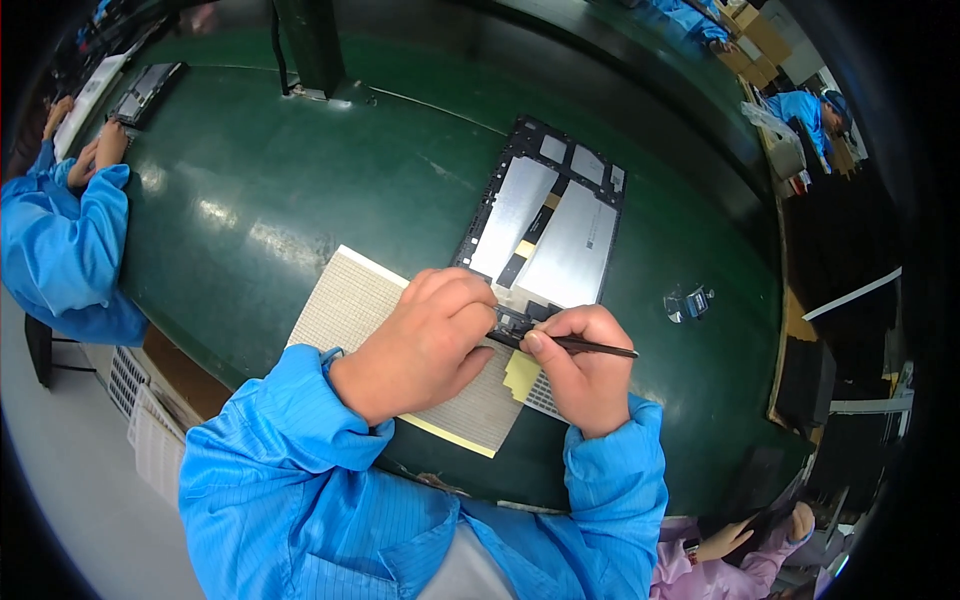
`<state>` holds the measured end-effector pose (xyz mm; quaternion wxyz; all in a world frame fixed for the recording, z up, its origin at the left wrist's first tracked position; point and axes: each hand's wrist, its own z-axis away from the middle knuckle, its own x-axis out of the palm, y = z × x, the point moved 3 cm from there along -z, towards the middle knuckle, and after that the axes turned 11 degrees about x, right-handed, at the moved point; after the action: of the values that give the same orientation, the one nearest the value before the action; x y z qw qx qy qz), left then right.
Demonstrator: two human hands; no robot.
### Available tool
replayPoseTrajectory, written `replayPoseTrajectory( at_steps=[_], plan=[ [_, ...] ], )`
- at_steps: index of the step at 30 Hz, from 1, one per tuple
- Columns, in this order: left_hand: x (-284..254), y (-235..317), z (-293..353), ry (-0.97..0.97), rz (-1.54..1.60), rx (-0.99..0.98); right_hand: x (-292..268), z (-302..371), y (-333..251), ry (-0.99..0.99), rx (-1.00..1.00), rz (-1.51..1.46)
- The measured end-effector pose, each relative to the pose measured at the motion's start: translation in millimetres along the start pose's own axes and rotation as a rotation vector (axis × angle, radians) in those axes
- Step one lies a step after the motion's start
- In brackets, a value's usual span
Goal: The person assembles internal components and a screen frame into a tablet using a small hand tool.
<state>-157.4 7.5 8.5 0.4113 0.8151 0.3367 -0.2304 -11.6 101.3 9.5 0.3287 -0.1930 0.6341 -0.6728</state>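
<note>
An opened tablet (pixel 555 220), black-framed with silver metal plates and a dark ribbon strip down its middle, lies tilted on the green table. My left hand (pixel 430 335) is closed at its near edge, fingers curled over the end; its fingertips are partly hidden. In my right hand (pixel 588 365), thumb and fingers pinch dark tweezers (pixel 605 348), whose tip points left at the tablet's near end, close to my left fingers. Beneath my left hand is a sheet of small beige gridded stickers (pixel 350 310). Yellow paper slips (pixel 520 376) and a white gridded sheet (pixel 545 399) sit under my right hand.
Right of the tablet lies a small clear plastic piece with dark parts (pixel 688 303). A green post (pixel 312 50) rises at the table's back. On the left, a blue-sleeved person (pixel 70 240) handles another dark device (pixel 150 92); a pink-sleeved person (pixel 715 570) is at lower right.
</note>
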Motion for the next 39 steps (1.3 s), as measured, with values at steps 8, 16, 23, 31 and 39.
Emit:
replayPoseTrajectory(
  at_steps=[8, 16, 23, 31, 39],
  plan=[
    [2.6, 1.3, 0.5, 0.017, -0.022, 0.023, 2.5, 6.0, -0.1, -0.024, -0.107, 0.128],
    [7.0, 19.7, 2.5, -0.22, 0.14, 0.187, -15.7, 57.4, 24.9, 0.047, 0.249, -0.272],
    [19.0, 14.7, 5.7, -0.338, 0.115, 0.205, -9.0, 56.0, 33.9, 0.057, 0.259, -0.203],
    [18.5, 16.5, 7.1, -0.334, 0.11, 0.118, -19.6, 55.4, 28.7, 0.141, 0.184, -0.224],
    [13.9, 14.2, 3.8, -0.339, 0.157, 0.123, -25.1, 13.0, 2.1, 0.1, 0.03, -0.135]
  ],
)
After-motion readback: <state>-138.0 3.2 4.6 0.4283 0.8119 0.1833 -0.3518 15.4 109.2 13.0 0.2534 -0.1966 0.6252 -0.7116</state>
